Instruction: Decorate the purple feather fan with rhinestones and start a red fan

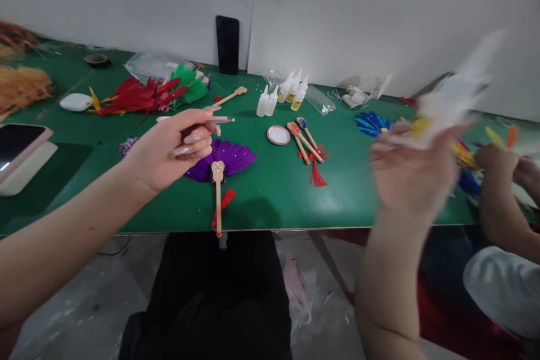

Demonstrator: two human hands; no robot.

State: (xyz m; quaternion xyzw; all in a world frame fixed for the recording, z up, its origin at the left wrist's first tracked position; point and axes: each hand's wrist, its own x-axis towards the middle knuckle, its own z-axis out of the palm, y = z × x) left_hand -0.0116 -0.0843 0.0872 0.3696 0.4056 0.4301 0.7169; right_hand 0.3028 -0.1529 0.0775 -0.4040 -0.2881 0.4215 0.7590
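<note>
My left hand [171, 146] is raised over the green table [274, 202], fingers closed on a thin pink tweezers-like tool [219, 120] pointing right. Just below it lies a purple feather fan [228, 160] with a wooden handle and a red tassel [221, 208] that hangs at the table's front edge. My right hand [411, 171] is lifted at the right, blurred by motion, pinching a white feather piece with a yellow spot [451, 98].
Several glue bottles [282, 95], a round lid [278, 135] and wooden handles with red tassels [307, 146] lie mid-table. Red and green feathers [147, 93] lie at the left, a blue fan [373, 122] at the right. Another person's hand [498, 160] works at far right. A phone [21, 143] sits at left.
</note>
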